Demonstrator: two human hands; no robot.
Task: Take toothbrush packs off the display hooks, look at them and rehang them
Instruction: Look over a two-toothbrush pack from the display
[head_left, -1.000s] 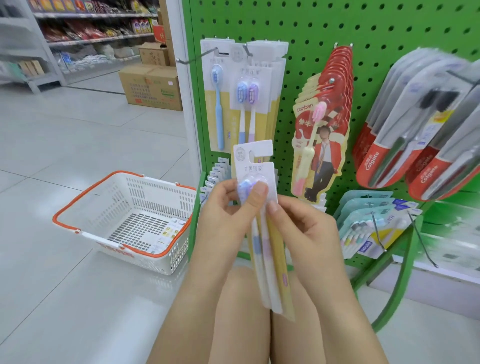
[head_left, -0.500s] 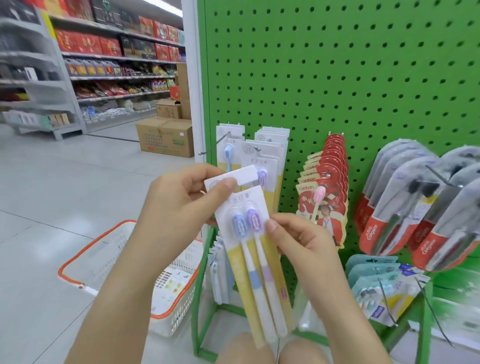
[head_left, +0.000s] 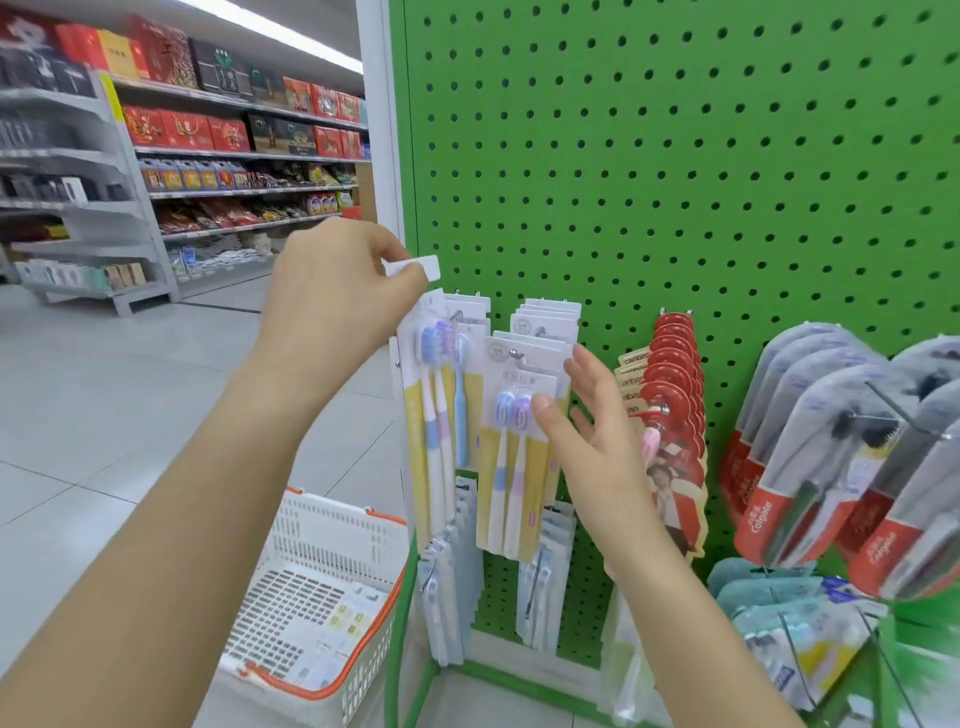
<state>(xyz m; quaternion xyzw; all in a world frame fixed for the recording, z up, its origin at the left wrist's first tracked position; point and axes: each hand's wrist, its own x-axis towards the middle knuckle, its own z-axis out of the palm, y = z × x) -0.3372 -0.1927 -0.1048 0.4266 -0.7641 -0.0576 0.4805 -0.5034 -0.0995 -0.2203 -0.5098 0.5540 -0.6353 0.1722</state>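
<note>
Head view: left hand pinches the top tab of a toothbrush pack, raised beside the hanging packs; right hand, fingers spread, holds nothing. Rehanging appears unfinished.

"Colgate" on the red-based packs; "canban" on red cards.

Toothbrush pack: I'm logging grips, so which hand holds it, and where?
The left hand pinches the toothbrush pack by its white top tab; the right hand holds nothing.
</note>
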